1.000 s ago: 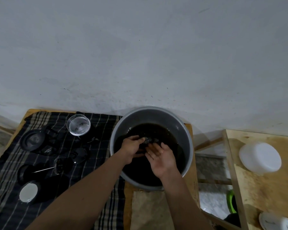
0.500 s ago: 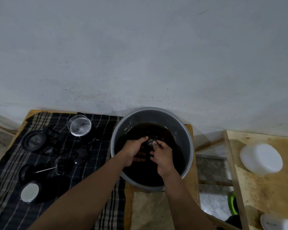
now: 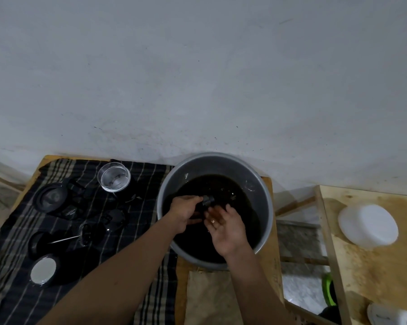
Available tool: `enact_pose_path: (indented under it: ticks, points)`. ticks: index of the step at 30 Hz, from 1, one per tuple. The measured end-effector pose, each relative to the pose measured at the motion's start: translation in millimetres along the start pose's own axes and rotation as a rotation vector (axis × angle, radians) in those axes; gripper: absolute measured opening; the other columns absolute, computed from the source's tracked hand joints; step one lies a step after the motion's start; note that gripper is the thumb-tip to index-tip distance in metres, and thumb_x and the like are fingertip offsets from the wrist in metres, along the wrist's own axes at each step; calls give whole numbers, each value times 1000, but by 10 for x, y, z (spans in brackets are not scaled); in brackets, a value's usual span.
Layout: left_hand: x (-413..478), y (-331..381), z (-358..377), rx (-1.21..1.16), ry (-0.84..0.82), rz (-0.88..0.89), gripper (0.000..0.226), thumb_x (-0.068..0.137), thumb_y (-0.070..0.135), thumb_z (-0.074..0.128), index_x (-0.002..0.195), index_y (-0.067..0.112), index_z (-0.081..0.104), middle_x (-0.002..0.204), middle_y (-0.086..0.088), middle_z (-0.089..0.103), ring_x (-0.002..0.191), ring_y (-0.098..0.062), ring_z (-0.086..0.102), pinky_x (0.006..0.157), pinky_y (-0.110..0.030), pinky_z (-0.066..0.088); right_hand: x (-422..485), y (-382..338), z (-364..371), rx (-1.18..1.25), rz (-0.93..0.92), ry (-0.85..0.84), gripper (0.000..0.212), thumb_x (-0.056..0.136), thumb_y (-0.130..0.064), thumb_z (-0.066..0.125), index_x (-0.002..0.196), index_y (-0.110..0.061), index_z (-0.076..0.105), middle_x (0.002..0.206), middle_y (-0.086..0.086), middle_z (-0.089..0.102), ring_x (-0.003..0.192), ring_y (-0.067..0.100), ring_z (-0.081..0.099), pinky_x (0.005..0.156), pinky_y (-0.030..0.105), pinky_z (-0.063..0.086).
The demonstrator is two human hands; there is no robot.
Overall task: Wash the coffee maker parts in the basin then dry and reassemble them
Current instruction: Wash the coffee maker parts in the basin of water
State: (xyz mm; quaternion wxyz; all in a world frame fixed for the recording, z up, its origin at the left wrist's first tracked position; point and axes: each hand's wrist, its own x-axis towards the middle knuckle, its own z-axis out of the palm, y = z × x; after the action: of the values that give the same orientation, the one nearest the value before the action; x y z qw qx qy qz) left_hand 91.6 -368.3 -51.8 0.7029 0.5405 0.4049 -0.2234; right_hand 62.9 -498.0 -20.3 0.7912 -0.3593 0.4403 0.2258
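A grey metal basin holds dark water. Over it my left hand grips a small dark coffee maker part just above the water. My right hand is beside it, palm up, fingers spread, holding nothing. On the striped dark cloth to the left lie more parts: a clear glass cup, a black round lid, a plunger with a metal rod, and a black piece with a white disc.
The basin and cloth rest on a wooden table against a grey wall. A brown paper piece lies in front of the basin. A second wooden surface at the right carries a white bowl and a white container.
My right hand has let go of the small part and turned palm up, opening its fingers. My left hand still holds the part, slightly raised out of the water.
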Motion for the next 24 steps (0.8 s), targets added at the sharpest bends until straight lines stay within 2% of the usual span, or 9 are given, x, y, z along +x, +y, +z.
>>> enact_pose_path:
  ticks: [2, 5, 8, 10, 12, 14, 16, 21, 24]
  points:
    - [-6, 0, -8, 23, -17, 1, 19, 98, 17, 66, 115, 9, 71, 112, -15, 72, 103, -30, 70, 82, -44, 63, -48, -55, 92, -27, -24, -60, 49, 105, -30, 50, 142, 1, 49, 135, 22, 60, 130, 33, 54, 114, 43, 40]
    - [7, -4, -1, 40, -11, 10, 18, 97, 19, 69, 113, 11, 70, 115, -15, 71, 105, -31, 69, 77, -44, 64, -64, -90, 105, -56, -12, 15, 57, 104, -29, 51, 151, 0, 37, 144, 21, 51, 137, 34, 46, 119, 46, 33]
    - [-7, -1, -6, 21, 7, -4, 9, 97, 18, 68, 105, 15, 66, 118, -15, 68, 110, -35, 66, 73, -43, 63, -4, -19, -56, -26, 68, 134, 55, 102, -32, 53, 149, -7, 41, 127, 19, 59, 117, 32, 56, 107, 47, 39]
    - [-1, -12, -7, 15, -3, -15, 16, 96, 18, 69, 112, 14, 66, 121, -15, 67, 111, -36, 66, 74, -43, 63, 75, 29, -139, 13, 71, 177, 52, 100, -33, 53, 146, -9, 46, 124, 19, 61, 110, 32, 58, 99, 47, 44]
    - [3, -14, -8, 28, -5, -14, 25, 96, 19, 69, 120, 12, 66, 122, -15, 66, 110, -34, 66, 76, -43, 63, 116, 25, -131, 26, 49, 124, 51, 102, -33, 50, 147, -8, 47, 132, 19, 61, 123, 33, 56, 109, 46, 42]
    - [12, -17, -9, 24, 4, -5, 24, 97, 19, 68, 119, 10, 68, 120, -15, 69, 109, -34, 67, 80, -44, 62, 76, -33, -35, 23, 12, -26, 49, 105, -32, 46, 145, -4, 48, 135, 19, 60, 129, 31, 54, 113, 44, 39]
    - [5, -1, -13, 14, 16, -3, 22, 97, 21, 67, 115, 8, 71, 115, -16, 72, 106, -33, 69, 83, -44, 62, -4, -100, 85, -13, -30, -117, 45, 106, -30, 46, 139, 0, 53, 129, 20, 65, 121, 31, 62, 101, 41, 49]
    - [-60, 30, -16, 43, -14, -80, 36, 99, 40, 60, 112, 8, 70, 99, -16, 75, 80, -27, 70, 66, -35, 60, -5, -50, 72, -381, -202, 40, 26, 104, -21, 52, 130, -21, 61, 118, 6, 67, 109, 21, 64, 87, 36, 54]
    - [-93, 1, -17, 117, -93, -112, 48, 101, 50, 53, 119, 8, 68, 95, -18, 78, 67, -25, 70, 57, -32, 57, -4, 33, 24, -515, -241, -3, 20, 105, -16, 52, 116, -25, 66, 109, 3, 74, 98, 17, 72, 73, 29, 54]
